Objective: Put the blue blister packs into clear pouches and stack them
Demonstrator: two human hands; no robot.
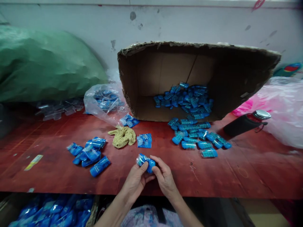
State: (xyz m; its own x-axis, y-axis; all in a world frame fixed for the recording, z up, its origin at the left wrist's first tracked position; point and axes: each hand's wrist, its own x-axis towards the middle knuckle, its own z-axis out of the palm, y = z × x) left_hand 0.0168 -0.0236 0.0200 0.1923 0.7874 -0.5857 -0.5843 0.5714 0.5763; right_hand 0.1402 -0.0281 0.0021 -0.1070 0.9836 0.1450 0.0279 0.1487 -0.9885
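Note:
A small blue plastic pack [142,159] with a clear end and blue printed wrap is held near the table's front edge. My left hand [136,179] grips it from the left, thumb on top. From the right, my right hand [166,179] closes its thumb and fingers on the other end. Just beyond my hands lies a flat blue printed wrapper [144,140]. To the left is a pile of wrapped blue packs [89,154]. Unwrapped blue packs [197,135] with clear covers are scattered to the right. What the packs contain is too small to tell.
A cardboard box [146,108] on its side holds more blue packs. A yellow cloth [123,137], a clear bag [94,91] of blue wrappers and a green sack [47,66] lie left. A black bottle [243,123] leans at right. Below the table is an open container of blue packs [59,211].

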